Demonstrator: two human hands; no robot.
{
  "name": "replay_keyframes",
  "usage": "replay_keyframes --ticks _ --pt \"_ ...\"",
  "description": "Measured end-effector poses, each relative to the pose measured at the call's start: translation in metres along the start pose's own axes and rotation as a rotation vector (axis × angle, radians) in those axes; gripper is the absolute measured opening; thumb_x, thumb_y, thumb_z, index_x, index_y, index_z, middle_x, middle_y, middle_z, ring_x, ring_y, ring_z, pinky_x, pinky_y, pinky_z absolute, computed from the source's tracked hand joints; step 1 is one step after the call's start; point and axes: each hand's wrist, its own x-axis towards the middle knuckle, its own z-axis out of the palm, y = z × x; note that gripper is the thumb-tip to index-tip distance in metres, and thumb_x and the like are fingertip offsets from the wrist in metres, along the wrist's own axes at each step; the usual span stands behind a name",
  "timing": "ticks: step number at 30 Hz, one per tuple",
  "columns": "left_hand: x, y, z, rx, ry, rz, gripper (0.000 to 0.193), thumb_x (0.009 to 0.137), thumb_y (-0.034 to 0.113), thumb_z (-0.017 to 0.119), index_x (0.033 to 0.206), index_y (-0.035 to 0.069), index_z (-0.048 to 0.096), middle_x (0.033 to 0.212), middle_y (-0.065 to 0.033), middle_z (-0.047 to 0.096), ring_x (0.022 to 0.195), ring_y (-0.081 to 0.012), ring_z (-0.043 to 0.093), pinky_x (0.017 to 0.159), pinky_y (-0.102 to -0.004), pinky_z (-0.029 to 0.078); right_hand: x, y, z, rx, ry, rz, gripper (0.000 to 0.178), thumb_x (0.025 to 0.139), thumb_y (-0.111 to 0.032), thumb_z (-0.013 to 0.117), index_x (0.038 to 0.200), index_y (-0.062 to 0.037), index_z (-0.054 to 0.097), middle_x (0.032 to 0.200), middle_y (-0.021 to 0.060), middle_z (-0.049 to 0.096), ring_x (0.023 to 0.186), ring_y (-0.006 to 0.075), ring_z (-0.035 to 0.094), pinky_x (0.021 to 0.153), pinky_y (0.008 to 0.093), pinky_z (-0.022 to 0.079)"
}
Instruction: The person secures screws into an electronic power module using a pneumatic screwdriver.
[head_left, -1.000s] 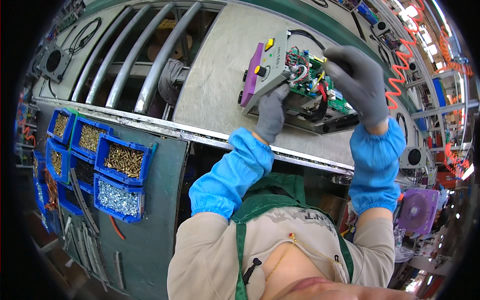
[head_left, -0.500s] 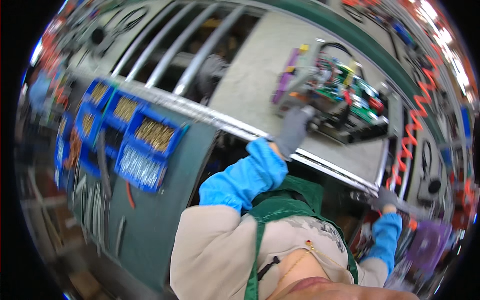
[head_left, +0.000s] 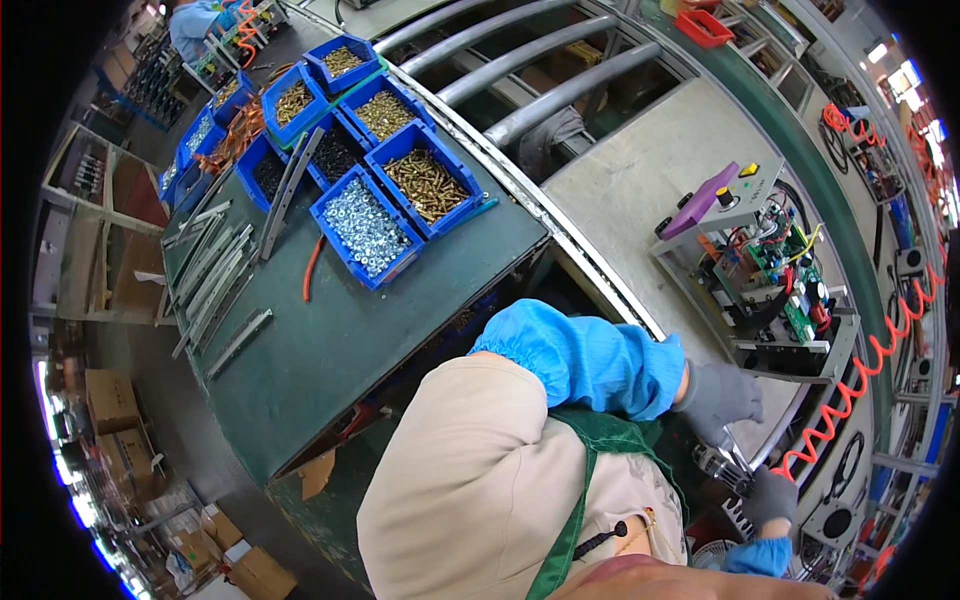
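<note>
My right hand [head_left: 770, 497], in a grey glove, is closed at the lower right around the end of a silver-and-black tool [head_left: 724, 467]. Just above, my left hand [head_left: 720, 398], gloved too, has its fingers curled down beside a thin pale metal piece [head_left: 740, 443]. What the left fingers grip is hidden. Beyond the left hand, an open metal chassis [head_left: 735, 300] with green circuit boards [head_left: 790, 265], wiring and a purple handle [head_left: 698, 200] stands on the pale work surface [head_left: 640, 165]. Neither hand touches the chassis.
A coiled red hose [head_left: 862, 380] runs down beside my right hand. On the green table [head_left: 330, 350] at left stand blue bins [head_left: 410, 250] of screws and small hardware, with metal strips [head_left: 215, 280] alongside. Metal rollers [head_left: 570, 95] lie behind. Another person [head_left: 195, 30] is at far left.
My left hand has left the chassis's near side and come right and down, close to my right hand. The whole view has swung, showing more of the table at left.
</note>
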Motion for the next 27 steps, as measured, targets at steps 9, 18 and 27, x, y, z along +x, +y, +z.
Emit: replay_keyframes --ticks 9,18,27 --pt "-0.045 0.023 -0.034 0.118 -0.243 -0.167 0.028 0.064 0.022 0.070 0.087 0.012 0.059 0.083 -0.0079 0.059 0.080 -0.0300 0.062 0.070 -0.0454 0.048 0.031 -0.052 -0.007 1.326 -0.204 -0.511 0.070 0.055 -0.016 0.078 0.119 -0.0051 0.051 0.092 0.0048 0.056 0.079 0.0167 0.055 0.065 0.0344 0.045" --pt "-0.218 0.002 -0.221 0.802 0.230 -1.045 0.012 0.073 0.017 0.061 0.080 0.009 0.064 0.081 -0.0097 0.063 0.072 -0.0289 0.063 0.063 -0.0382 0.052 0.071 -0.143 0.008 2.205 -0.633 -0.575 0.095 0.061 -0.057 0.076 0.132 -0.0040 0.042 0.083 0.0089 0.060 0.065 0.0194 0.060 0.060 0.0320 0.051" --pt "-0.302 -0.045 -0.292 0.886 -0.334 -1.763 0.022 0.083 0.016 0.055 0.100 0.009 0.067 0.105 -0.0150 0.065 0.100 -0.0312 0.062 0.082 -0.0415 0.052 0.079 -0.156 -0.007 2.351 -0.725 -0.687 0.089 0.067 -0.062 0.071 0.133 -0.0091 0.040 0.081 0.0149 0.062 0.060 0.0259 0.063 0.069 0.0444 0.057"
